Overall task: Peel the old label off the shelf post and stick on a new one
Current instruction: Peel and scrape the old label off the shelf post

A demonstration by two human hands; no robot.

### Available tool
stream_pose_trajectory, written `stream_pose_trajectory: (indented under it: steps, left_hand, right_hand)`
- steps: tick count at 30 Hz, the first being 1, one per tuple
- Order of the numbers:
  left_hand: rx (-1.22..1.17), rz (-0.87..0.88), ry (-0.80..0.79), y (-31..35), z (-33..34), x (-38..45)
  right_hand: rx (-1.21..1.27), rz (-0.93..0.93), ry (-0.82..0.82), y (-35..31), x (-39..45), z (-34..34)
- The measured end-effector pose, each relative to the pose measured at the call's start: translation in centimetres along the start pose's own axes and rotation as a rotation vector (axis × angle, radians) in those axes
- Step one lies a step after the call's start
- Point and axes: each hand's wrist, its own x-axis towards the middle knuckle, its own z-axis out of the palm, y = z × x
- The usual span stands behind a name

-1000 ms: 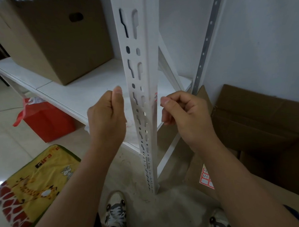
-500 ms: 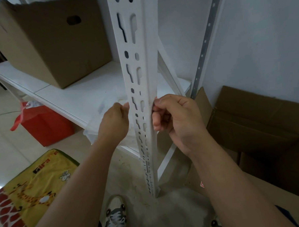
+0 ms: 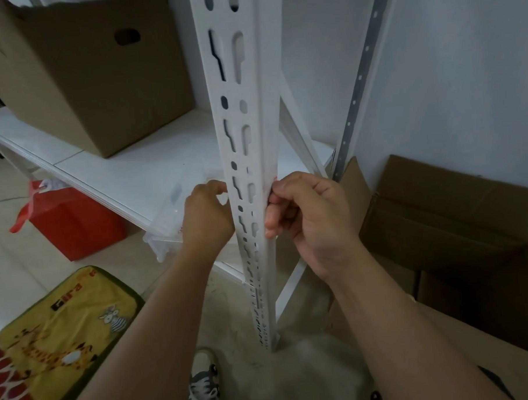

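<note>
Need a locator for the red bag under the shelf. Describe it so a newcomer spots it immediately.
Start at the white shelf board left of the slotted shelf post. The red bag sits on the floor under its front edge, below the big cardboard box. It is the only solid red item; the nearby mat is yellow with cartoon animals.

A storeroom: a white slotted metal shelf [image 3: 140,172] holds a cardboard box [image 3: 94,74], with more boxes [image 3: 457,221] on the floor.

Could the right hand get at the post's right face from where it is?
Probably yes: the right hand is already against the right edge of the shelf post, fingers curled at that face, with nothing between them.
</note>
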Motion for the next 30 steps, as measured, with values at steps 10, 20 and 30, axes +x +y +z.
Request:
stream_pose_trajectory:
  steps: [10, 20, 30]
  left_hand:
    - [-0.785, -0.085, -0.25, 2.3, -0.4, -1.1]
    - [-1.056, -0.086, -0.384, 2.5, 0.5, -1.8]
    - [-1.072, -0.11, -0.373, 2.8, 0.4, -1.8]
  right_hand:
    - [-0.008, -0.033, 0.045, 0.0, -0.1, 0.4]
    - [0.04, -0.02, 0.012, 0.1, -0.4, 0.3]
    - [-0.045, -0.034, 0.089, -0.2, -0.3, 0.8]
